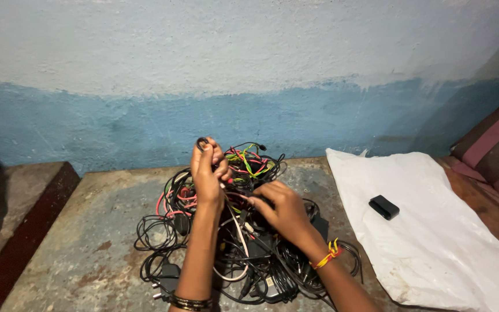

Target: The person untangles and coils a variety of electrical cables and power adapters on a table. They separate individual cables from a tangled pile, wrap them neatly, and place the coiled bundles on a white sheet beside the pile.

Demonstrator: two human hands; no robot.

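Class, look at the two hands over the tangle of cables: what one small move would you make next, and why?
Probably draw the left hand gently upward while the right hand presses the pile of cables down. The left hand pinches a black cable lifted above the heap, and a pale cable trails from the hands into the tangle, so a slow pull should show where it snags.

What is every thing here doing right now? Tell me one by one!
Left hand: raised, grip pinched on a black cable end.
Right hand: low in the pile, fingers on a thin wire.
Pile of cables: tangled, heaped on the worn table.
White plastic sheet: spread flat, a bit wrinkled.
Small black box: lying on the sheet, apart from the pile.
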